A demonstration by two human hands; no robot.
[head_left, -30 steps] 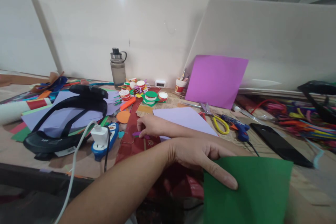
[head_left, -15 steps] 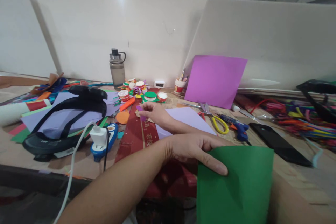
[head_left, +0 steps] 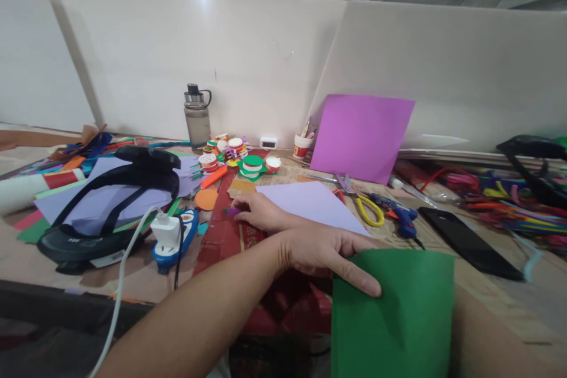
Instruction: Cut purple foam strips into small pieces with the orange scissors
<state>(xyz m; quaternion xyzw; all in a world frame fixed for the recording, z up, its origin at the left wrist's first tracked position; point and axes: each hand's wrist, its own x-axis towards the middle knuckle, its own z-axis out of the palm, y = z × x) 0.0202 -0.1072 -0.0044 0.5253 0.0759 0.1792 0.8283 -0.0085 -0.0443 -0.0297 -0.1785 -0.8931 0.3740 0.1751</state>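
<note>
My left hand (head_left: 325,251) is closed on a green sheet of paper (head_left: 398,313), its thumb lying on top near the upper left corner. Beyond it my right hand (head_left: 259,211) reaches out to the left, its forearm passing beneath my left hand and the green sheet. Between its fingertips is a small purple piece (head_left: 233,211) with a bit of green at one end, low over the red printed board (head_left: 221,248). A light purple sheet (head_left: 310,201) lies just beyond my right wrist. Small red, white and green paper-covered drum shapes (head_left: 253,164) stand behind.
Yellow-handled scissors (head_left: 371,211), a blue glue gun (head_left: 405,220) and a black phone (head_left: 469,242) lie right. A purple sheet (head_left: 363,139) leans on the wall. Left are a black head strap (head_left: 110,207), a white charger (head_left: 166,231) and a water bottle (head_left: 197,118).
My right hand has moved down toward me with the purple piece, uncovering a tan patch on the board. My left hand and the green sheet have hardly moved.
</note>
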